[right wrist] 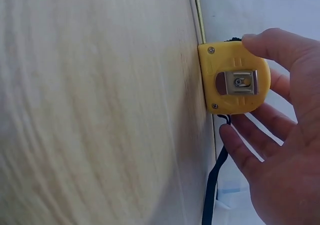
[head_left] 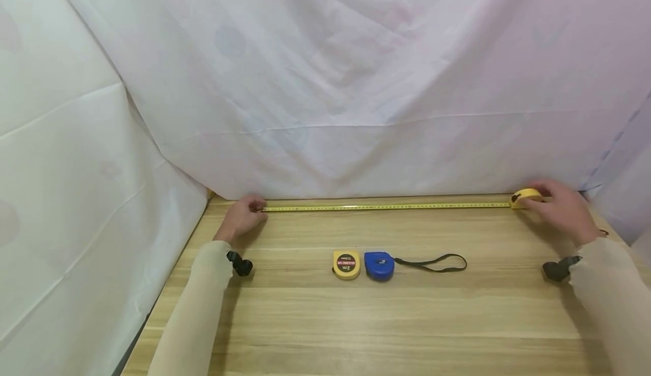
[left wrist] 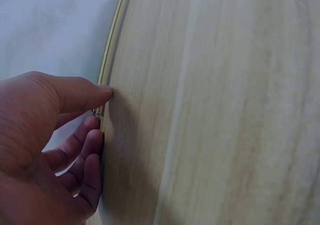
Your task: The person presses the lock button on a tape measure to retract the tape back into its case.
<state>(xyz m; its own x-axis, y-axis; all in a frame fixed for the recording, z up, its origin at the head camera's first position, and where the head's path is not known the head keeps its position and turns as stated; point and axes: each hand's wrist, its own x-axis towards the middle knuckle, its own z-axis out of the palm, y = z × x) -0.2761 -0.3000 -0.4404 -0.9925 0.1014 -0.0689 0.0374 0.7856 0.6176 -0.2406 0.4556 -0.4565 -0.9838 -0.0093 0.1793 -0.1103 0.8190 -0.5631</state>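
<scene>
A yellow tape measure (head_left: 526,198) stands at the table's far right with its blade (head_left: 386,207) drawn out leftward along the back edge. My right hand (head_left: 567,212) grips the case; in the right wrist view the thumb is on top, near the black button, and a metal belt clip (right wrist: 242,82) faces the camera. At the far left my left hand (head_left: 243,219) pinches the blade's end between thumb and forefinger. The metal end hook (left wrist: 97,112) shows just below the thumb in the left wrist view. The other fingers are curled beside it.
On the mid-table lie a second yellow tape measure (head_left: 346,265) and a blue tape measure (head_left: 379,266) with a black wrist strap (head_left: 439,263). White cloth (head_left: 325,82) hangs behind and at both sides. A dark strap (right wrist: 211,185) trails from the held case.
</scene>
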